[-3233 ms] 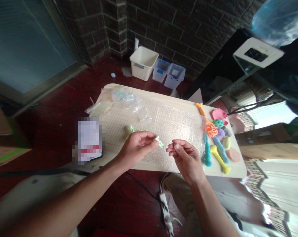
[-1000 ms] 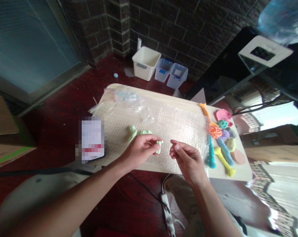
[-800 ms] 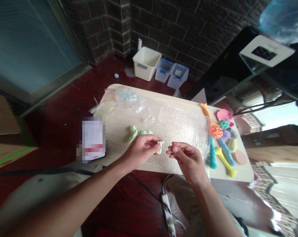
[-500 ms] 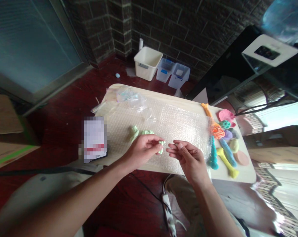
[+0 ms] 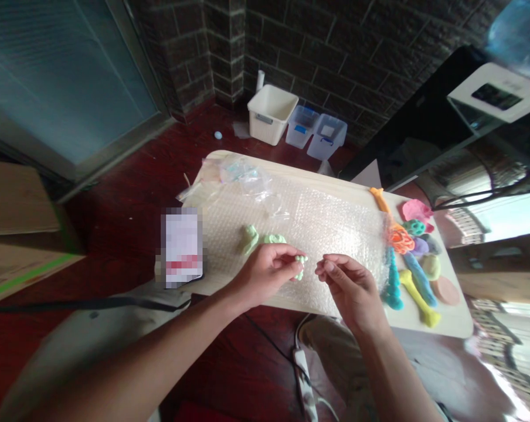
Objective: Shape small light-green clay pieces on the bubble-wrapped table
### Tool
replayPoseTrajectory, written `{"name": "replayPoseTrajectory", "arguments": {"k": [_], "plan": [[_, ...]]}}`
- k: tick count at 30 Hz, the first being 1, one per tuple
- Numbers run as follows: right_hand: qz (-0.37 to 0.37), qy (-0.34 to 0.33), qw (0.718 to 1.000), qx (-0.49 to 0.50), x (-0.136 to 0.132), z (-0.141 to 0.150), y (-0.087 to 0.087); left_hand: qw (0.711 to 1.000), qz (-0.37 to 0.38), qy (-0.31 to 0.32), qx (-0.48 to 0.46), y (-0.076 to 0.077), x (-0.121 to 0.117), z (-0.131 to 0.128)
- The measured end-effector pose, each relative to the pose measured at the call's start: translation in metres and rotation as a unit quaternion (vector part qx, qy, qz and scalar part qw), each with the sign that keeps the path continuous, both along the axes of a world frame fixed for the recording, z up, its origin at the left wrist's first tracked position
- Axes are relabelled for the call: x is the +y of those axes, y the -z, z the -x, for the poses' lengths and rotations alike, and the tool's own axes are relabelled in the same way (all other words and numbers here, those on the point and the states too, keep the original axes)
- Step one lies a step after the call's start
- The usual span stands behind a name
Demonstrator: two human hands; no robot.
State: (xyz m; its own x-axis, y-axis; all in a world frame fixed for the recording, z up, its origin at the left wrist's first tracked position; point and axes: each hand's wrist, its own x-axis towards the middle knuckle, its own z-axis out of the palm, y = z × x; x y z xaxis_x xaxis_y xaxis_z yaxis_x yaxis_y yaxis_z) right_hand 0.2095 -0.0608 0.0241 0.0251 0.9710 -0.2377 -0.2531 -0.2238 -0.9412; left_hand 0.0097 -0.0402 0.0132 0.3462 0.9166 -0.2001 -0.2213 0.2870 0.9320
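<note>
My left hand (image 5: pixel 265 271) pinches a small pale green clay piece (image 5: pixel 299 267) with a beaded, bumpy edge between thumb and fingertips. To its right, a short gap away, my right hand (image 5: pixel 353 290) has thumb and fingers pressed together. Whatever may be between those fingertips is too small to make out. Two larger pale green clay lumps lie behind my left hand: an upright-looking lump (image 5: pixel 249 239) and a flatter lump (image 5: pixel 274 239), partly covered by that hand. Under both hands bubble wrap (image 5: pixel 335 225) is spread over the pale table (image 5: pixel 454 319).
Coloured clay shapes crowd the table's right end, among them a yellow bone-like piece (image 5: pixel 420 299), a teal strip (image 5: pixel 393 278) and a pink piece (image 5: pixel 417 210). Crumpled clear plastic bags (image 5: pixel 251 179) lie at the back left. A power strip (image 5: pixel 305 378) is below the front edge.
The fingers of my right hand have drawn closer together at the tips. My left hand keeps its pinch on the green clay piece. The whole view has shifted slightly.
</note>
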Motion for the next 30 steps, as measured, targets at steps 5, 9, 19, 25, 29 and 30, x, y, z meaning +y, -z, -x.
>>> {"name": "replayPoseTrajectory", "arguments": {"k": [5, 9, 19, 25, 29, 30], "plan": [[0.015, -0.004, 1.0, 0.007, 0.003, 0.007, 0.003, 1.0, 0.002, -0.002, -0.008, 0.0, 0.0, 0.002], [0.008, 0.004, 1.0, 0.001, 0.006, 0.009, 0.006, 1.0, 0.012, -0.013, -0.011, 0.0, 0.0, 0.005], [0.025, 0.018, 0.999, -0.036, 0.008, 0.008, 0.011, 0.999, 0.026, -0.018, 0.001, 0.001, -0.001, 0.011], [0.012, 0.033, 0.999, -0.037, 0.009, 0.01, 0.014, 0.999, 0.029, -0.026, -0.008, 0.001, 0.0, 0.012], [0.011, 0.039, 0.999, -0.028, 0.01, 0.01, 0.012, 0.999, 0.028, -0.019, -0.007, 0.002, 0.0, 0.013], [0.013, 0.039, 0.999, -0.025, 0.01, 0.01, 0.011, 0.999, 0.03, -0.018, -0.004, 0.002, 0.0, 0.013]]}}
